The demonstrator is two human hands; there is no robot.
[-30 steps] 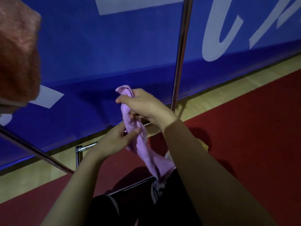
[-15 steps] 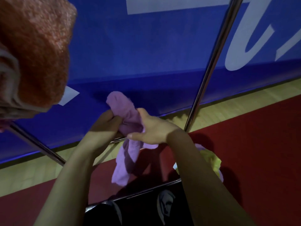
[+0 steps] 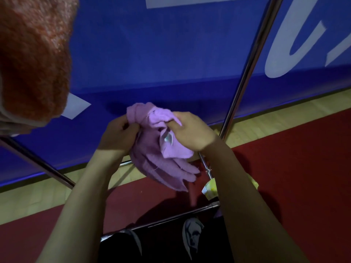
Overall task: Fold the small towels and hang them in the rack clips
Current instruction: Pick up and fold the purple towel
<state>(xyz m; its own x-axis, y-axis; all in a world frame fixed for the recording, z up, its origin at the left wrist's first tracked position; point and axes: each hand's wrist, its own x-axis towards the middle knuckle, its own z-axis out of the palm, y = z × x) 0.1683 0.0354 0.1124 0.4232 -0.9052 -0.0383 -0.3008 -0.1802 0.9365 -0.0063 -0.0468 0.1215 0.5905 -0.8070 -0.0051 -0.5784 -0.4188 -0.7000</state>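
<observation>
A small purple towel [image 3: 152, 149] hangs bunched between both hands in the middle of the view. My left hand [image 3: 117, 135] grips its left top edge with curled fingers. My right hand [image 3: 191, 131] pinches the right top part, where a small label shows. The towel's lower end droops in folds over the rack's low bars. An orange towel [image 3: 36, 54] hangs at the top left, very close to the camera. No clip is plainly visible.
A chrome rack pole [image 3: 245, 73] slants up on the right and another pole [image 3: 36, 160] runs at the left. A yellow cloth [image 3: 210, 186] lies low by my right forearm. Behind stands a blue banner [image 3: 171, 54]; below are red floor and dark fabric.
The towel hung long from one grip; now both hands hold its top edge and it is bunched up shorter. The view has shifted up and left, showing more of the orange towel.
</observation>
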